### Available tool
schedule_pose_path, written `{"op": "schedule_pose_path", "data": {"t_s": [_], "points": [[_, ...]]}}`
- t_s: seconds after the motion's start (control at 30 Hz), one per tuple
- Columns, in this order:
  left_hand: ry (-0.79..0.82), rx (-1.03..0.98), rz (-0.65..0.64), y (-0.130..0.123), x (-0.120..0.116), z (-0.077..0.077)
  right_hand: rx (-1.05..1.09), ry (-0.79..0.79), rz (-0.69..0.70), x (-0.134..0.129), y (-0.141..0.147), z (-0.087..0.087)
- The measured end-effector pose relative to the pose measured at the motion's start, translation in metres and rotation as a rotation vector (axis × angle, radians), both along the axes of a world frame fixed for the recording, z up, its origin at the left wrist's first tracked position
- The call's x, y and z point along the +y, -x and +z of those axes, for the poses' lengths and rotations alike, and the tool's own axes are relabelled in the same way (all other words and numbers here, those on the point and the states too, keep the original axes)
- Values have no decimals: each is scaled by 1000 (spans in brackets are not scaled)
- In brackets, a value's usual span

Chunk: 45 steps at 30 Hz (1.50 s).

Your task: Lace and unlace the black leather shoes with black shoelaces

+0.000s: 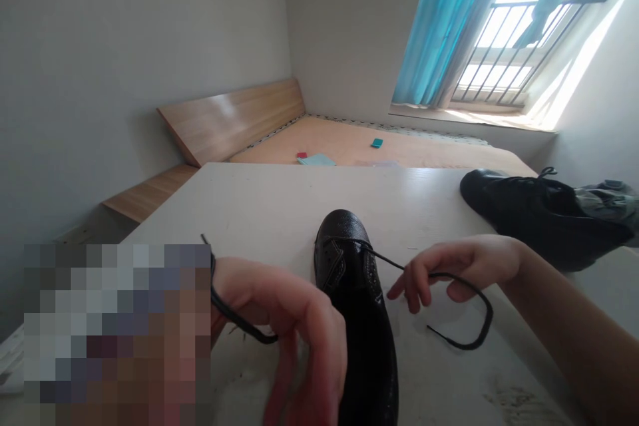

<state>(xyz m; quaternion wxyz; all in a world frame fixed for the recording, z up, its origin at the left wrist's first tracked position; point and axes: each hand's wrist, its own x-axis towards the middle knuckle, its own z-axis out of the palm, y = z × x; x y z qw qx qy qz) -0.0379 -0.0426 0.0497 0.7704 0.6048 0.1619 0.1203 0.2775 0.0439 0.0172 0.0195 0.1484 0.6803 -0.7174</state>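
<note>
a: while the black shoe (357,299) sits mid-table (259,206), right hand (456,266) pinches one limp lace (464,309).
b: left hand (284,319) curls round the other end; thin, slippery cord, i'd say, best gripped near the tips.

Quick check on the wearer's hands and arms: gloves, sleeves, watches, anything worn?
Both hands are bare: no gloves, rings or watch show on the left hand or the right hand. The right forearm is uncovered, no sleeve in view. The left wrist is hidden by the blurred patch.
</note>
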Motion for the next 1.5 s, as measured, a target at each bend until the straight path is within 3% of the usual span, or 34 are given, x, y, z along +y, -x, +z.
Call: {"op": "schedule_pose_path", "data": {"t_s": [0.13, 0.23, 0.3, 0.4, 0.47, 0.67, 1.1, 1.23, 1.5], "points": [[38, -48, -62, 0, -2, -9, 183, 53, -417, 7, 5, -13], [-9, -76, -35, -3, 8, -15, 119, 56, -639, 3, 20, -18], [-44, -47, 196, -7, 17, -19, 21, -4, -684, -2, 32, -19], [-183, 167, 682, -15, 29, -26, -36, -167, -771, -12, 48, -19], [-347, 348, 849, -20, 35, -31, -37, -253, -818, -17, 54, -20], [-488, 487, 782, -24, 32, -34, 30, -353, -697, -20, 58, -22], [-450, 378, 892, -41, 29, -38, 93, -643, -774, -29, 67, -23], [-455, 286, 925, -43, 27, -43, 124, -503, -753, -31, 68, -22], [-345, 142, 1093, -44, 30, -41, 230, 83, -915, -28, 65, -19]]}}
